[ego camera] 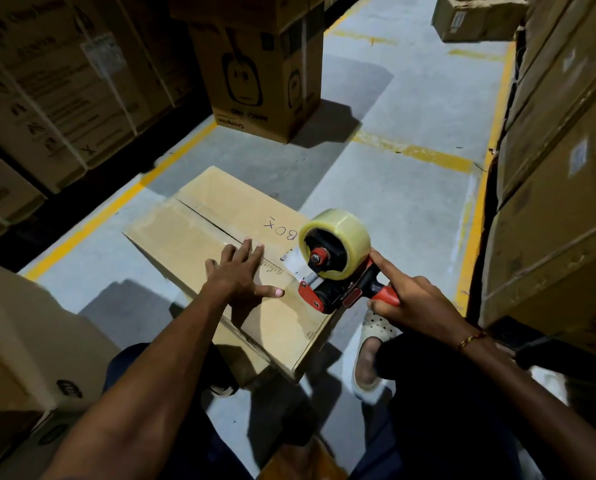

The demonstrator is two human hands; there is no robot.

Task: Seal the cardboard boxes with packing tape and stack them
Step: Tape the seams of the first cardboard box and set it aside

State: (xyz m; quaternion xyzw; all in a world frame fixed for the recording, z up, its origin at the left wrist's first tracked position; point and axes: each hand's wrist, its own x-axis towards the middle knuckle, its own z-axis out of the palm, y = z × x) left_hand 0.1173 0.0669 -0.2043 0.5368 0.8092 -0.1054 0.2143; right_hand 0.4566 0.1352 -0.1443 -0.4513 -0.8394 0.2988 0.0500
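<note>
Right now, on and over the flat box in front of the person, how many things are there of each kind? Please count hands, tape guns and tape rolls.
Hands: 2, the left hand flat on the box, the right hand gripping the tape gun
Tape guns: 1, the tape gun
Tape rolls: 1, the roll on the gun
Total: 4

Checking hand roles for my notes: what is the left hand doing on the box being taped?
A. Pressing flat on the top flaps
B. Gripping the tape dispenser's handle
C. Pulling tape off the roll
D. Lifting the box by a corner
A: the left hand lies with fingers spread flat on the box top by the seam, while the right hand grips the tape dispenser.
</note>
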